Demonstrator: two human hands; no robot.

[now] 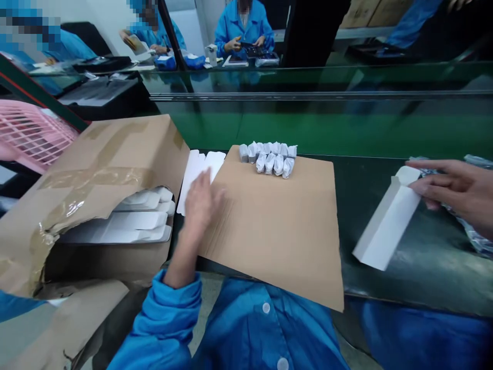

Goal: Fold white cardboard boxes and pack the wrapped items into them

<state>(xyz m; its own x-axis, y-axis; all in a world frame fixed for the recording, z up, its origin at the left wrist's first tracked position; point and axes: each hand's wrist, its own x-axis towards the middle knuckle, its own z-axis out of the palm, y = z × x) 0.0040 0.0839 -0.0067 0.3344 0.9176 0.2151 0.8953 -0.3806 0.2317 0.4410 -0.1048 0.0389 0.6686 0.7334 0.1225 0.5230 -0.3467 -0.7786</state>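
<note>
White box (387, 223), tilted over the dark worktop (435, 275) at three o'clock from a cardboard sheet (279, 226), was pinched at its upper end by the right hand (458, 187); the left hand (201, 200), blurred, was spread at ten o'clock, beside flat white cartons (192, 170).

1. In the right hand (454, 187): a plain white box (391, 223), greyer on its shaded side.
2. By the left hand's (201, 199) fingertips: plain white flat cartons (193, 172).
3. Right of the left hand: a tan cardboard sheet (285, 221), finely streaked darker nearest the hand.
4. Beyond it, right of that hand: pale grey-white wrapped packets (269, 163).
5. Left of the left hand: a brown carton (154, 136) crossed with glossy tan tape (102, 159).
6. Farther left: a pink lattice basket (31, 131).
7. Beneath the right hand: a dark green, nearly black counter (423, 282).
8. Below the left hand: a blue sleeve (165, 318).
</note>
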